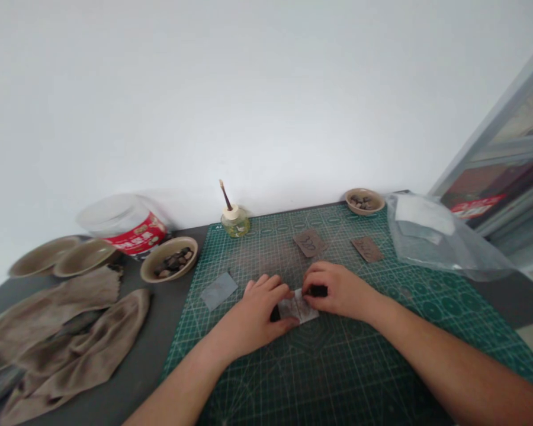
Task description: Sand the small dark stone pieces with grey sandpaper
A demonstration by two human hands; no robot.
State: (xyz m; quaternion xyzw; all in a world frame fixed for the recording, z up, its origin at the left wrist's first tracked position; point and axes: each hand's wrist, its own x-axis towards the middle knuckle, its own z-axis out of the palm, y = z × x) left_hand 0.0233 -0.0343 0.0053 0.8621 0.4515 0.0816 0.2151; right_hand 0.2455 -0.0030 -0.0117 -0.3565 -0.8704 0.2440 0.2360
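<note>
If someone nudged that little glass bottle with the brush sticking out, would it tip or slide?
Probably slide before tipping: the bottle looks squat and wide-based, with yellowish liquid inside. The brush leans out tall, so a knock there might topple it. It looks like glass, so likely fragile.

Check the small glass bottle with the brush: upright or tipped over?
Upright. The bottle stands on its base by the mat's far edge, a brush sticking out of its top.
</note>
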